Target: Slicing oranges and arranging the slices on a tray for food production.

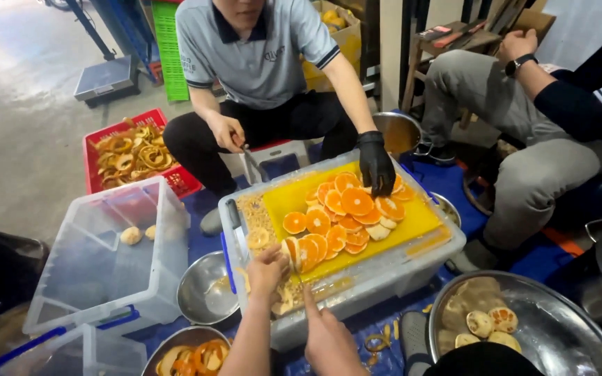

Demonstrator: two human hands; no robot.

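A yellow cutting board (283, 198) lies on top of a clear bin (384, 271) and carries several round orange slices (346, 209). My left hand (266, 270) curls around a row of slices standing on edge (301, 254) at the board's near left corner. A black-handled knife (237, 223) lies just left of that hand, on a strip of pulp. My right hand (325, 334) holds nothing and points a finger at the board's near edge. Across the board, a person in a grey polo presses a black-gloved hand (376, 167) on the slices and holds a knife (251, 166) in the other.
A clear bin (106, 278) with a few orange pieces stands at left, and a red crate of peels (134, 157) is behind it. Steel bowls (207, 289) sit near me. A large one (552, 327) at right holds orange ends. Another person (524, 139) sits at right.
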